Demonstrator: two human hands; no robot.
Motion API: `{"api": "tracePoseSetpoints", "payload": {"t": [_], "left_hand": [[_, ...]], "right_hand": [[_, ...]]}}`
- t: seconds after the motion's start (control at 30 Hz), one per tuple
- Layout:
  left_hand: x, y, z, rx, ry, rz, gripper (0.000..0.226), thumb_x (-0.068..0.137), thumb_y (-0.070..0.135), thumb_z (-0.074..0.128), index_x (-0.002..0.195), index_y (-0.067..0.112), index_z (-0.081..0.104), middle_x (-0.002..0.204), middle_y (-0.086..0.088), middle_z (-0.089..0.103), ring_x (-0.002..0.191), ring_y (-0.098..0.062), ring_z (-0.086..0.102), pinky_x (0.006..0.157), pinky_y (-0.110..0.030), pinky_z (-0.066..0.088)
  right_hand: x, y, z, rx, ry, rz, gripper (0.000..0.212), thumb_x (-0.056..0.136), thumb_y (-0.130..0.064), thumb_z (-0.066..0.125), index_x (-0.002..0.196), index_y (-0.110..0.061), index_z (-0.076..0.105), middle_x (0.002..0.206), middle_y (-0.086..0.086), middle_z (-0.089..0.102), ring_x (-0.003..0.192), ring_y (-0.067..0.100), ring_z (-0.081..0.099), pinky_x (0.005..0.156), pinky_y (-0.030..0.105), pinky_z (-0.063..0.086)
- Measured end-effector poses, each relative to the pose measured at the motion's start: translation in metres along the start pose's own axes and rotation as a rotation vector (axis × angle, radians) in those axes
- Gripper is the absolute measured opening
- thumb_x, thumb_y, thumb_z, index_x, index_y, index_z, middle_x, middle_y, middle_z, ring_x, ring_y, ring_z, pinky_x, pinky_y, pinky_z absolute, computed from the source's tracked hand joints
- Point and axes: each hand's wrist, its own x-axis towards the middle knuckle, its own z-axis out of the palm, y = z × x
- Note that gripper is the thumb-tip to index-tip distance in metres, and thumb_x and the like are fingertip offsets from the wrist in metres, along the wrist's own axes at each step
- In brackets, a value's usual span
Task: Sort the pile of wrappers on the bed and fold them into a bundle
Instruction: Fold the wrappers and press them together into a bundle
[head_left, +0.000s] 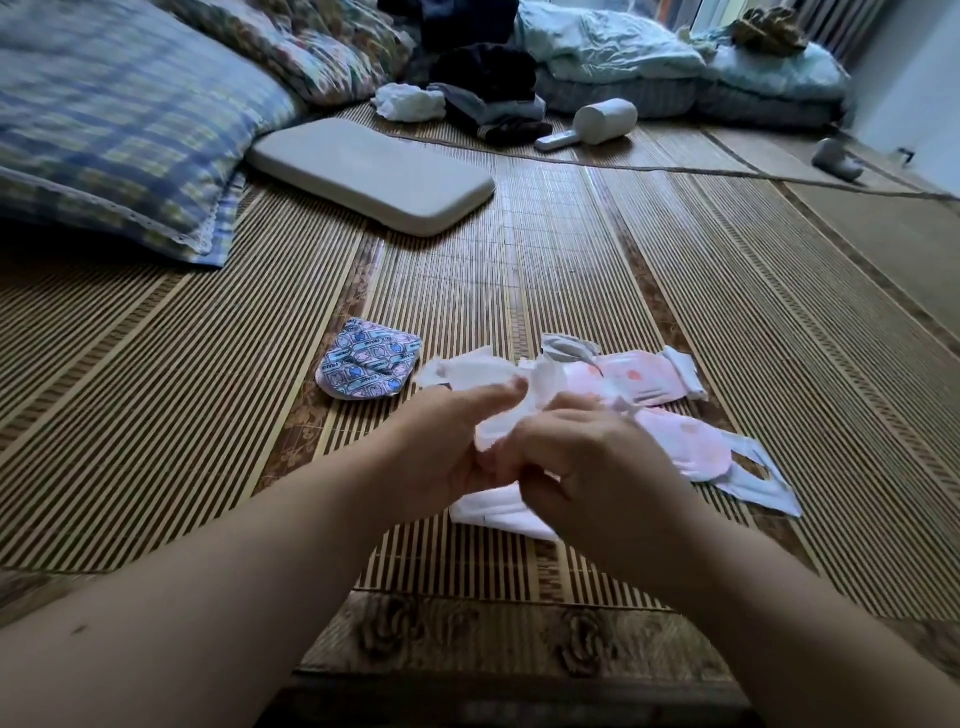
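Left hand (441, 447) and right hand (597, 457) both pinch one white wrapper (496, 428); pink wrappers (680, 447) lie just beyond the right hand, stretched rightward, nearer it.

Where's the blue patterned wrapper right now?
In the head view the blue wrapper lies on the bamboo mat, left of the pink wrappers, beyond the left hand.

Head camera looking forward and down over a bed

One wide-angle view is riding on the person's head, facing along the mat (571, 249) toward the pillow (104, 130) and bedding (613, 52) at the far end. The left hand (441, 452) and right hand (592, 462) are sitting closest to the lens at lower centre, the wrappers (654, 374) are lying just beyond, and the frame edges are bowing.
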Motion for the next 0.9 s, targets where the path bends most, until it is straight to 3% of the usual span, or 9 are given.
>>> {"api": "tracePoseSetpoints", "payload": {"t": [0.1, 0.2, 0.27, 0.33, 0.4, 0.5, 0.7, 0.83, 0.9], "left_hand": [[0.002, -0.001, -0.002, -0.083, 0.123, 0.059, 0.027, 0.092, 0.013, 0.050, 0.111, -0.006, 0.054, 0.089, -0.022, 0.065, 0.074, -0.030, 0.063, 0.057, -0.036, 0.052], [0.002, 0.001, -0.002, -0.174, 0.076, 0.135, 0.021, 0.092, 0.011, 0.049, 0.106, -0.003, 0.054, 0.077, -0.017, 0.072, 0.068, -0.027, 0.070, 0.055, -0.037, 0.058], [0.001, 0.000, -0.001, -0.195, 0.024, 0.166, 0.024, 0.087, 0.014, 0.053, 0.104, -0.001, 0.057, 0.080, -0.016, 0.073, 0.071, -0.027, 0.070, 0.061, -0.042, 0.060], [0.000, -0.002, 0.001, -0.225, -0.021, 0.200, 0.032, 0.078, 0.018, 0.056, 0.104, -0.001, 0.060, 0.087, -0.018, 0.073, 0.076, -0.029, 0.071, 0.067, -0.044, 0.059], [0.001, -0.001, 0.000, -0.257, -0.026, 0.247, 0.031, 0.079, 0.019, 0.053, 0.102, 0.000, 0.061, 0.087, -0.018, 0.072, 0.077, -0.027, 0.071, 0.069, -0.044, 0.058], [0.003, 0.005, -0.007, -0.337, 0.011, 0.308, 0.026, 0.090, 0.021, 0.045, 0.102, 0.003, 0.060, 0.083, -0.014, 0.073, 0.074, -0.021, 0.071, 0.072, -0.042, 0.057], [0.003, 0.016, -0.033, -0.397, 0.119, 0.343, 0.023, 0.096, 0.022, 0.042, 0.108, 0.011, 0.058, 0.085, -0.010, 0.075, 0.076, -0.020, 0.072, 0.060, -0.032, 0.058], [0.004, 0.012, -0.047, -0.123, 0.355, 0.198, 0.017, 0.091, 0.012, 0.048, 0.092, 0.007, 0.065, 0.093, -0.012, 0.071, 0.081, -0.022, 0.068, 0.071, -0.034, 0.059], [0.002, 0.009, -0.053, 0.044, 0.434, 0.117, 0.012, 0.087, 0.013, 0.055, 0.090, 0.008, 0.065, 0.088, -0.010, 0.067, 0.075, -0.020, 0.063, 0.059, -0.029, 0.057]], "right_hand": [[-0.003, 0.001, 0.008, 0.089, 0.000, 0.102, 0.012, 0.068, -0.008, 0.068, 0.075, -0.019, 0.067, 0.071, -0.008, 0.067, 0.068, 0.009, 0.058, 0.061, 0.012, 0.039], [-0.002, 0.017, 0.006, 0.155, 0.221, 0.389, 0.029, 0.070, -0.026, 0.077, 0.091, -0.029, 0.059, 0.087, -0.019, 0.054, 0.079, 0.000, 0.053, 0.065, 0.007, 0.040], [0.000, 0.030, 0.001, 0.237, 0.186, 0.595, 0.059, 0.065, -0.031, 0.080, 0.117, -0.026, 0.053, 0.107, -0.014, 0.052, 0.092, 0.000, 0.052, 0.078, 0.011, 0.043], [0.000, 0.039, -0.001, 0.542, -0.004, 0.742, 0.078, 0.065, -0.028, 0.082, 0.133, -0.023, 0.045, 0.121, -0.004, 0.057, 0.103, 0.014, 0.059, 0.088, 0.035, 0.051], [-0.002, 0.046, -0.001, 0.787, -0.144, 0.770, 0.053, 0.070, -0.014, 0.079, 0.120, -0.012, 0.059, 0.107, 0.011, 0.070, 0.094, 0.025, 0.068, 0.086, 0.047, 0.054], [-0.005, 0.053, -0.007, 0.802, -0.223, 0.761, 0.018, 0.075, -0.003, 0.070, 0.093, -0.002, 0.070, 0.089, 0.015, 0.073, 0.081, 0.024, 0.068, 0.077, 0.036, 0.055], [-0.017, 0.076, -0.042, 1.081, -0.264, 0.856, 0.028, 0.072, -0.008, 0.069, 0.097, 0.005, 0.067, 0.096, 0.024, 0.067, 0.079, 0.032, 0.064, 0.064, 0.036, 0.057], [-0.026, 0.089, -0.054, 1.013, -0.231, 0.912, 0.008, 0.070, -0.011, 0.068, 0.073, -0.007, 0.073, 0.066, 0.011, 0.059, 0.046, 0.016, 0.048, 0.040, 0.024, 0.049], [-0.031, 0.096, -0.055, 0.921, -0.202, 1.002, 0.011, 0.067, -0.017, 0.069, 0.068, -0.008, 0.073, 0.056, 0.006, 0.058, 0.038, 0.011, 0.046, 0.034, 0.021, 0.043]]}}
